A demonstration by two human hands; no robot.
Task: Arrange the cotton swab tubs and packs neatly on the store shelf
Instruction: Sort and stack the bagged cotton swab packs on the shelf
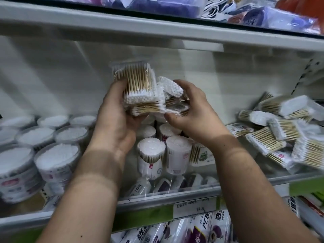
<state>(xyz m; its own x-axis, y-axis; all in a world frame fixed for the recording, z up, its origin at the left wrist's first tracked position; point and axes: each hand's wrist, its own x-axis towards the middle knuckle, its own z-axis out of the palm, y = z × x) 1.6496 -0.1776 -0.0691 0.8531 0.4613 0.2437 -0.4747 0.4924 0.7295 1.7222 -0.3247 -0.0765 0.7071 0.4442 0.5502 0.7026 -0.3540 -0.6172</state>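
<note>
At frame centre, your left hand (115,118) curls its fingers round a stack of swab packs (138,88); your right hand (191,111) grips more packs (172,95) touching it.

Swab packs (140,92): tan sticks, white tips, clear wrap. Tubs (56,155): white swab tops, white labels with pink marks. Shelf (157,204): white, green edge strip. Bags below (201,228): white with purple print. Top shelf goods (175,6): blue, purple, orange.
</note>
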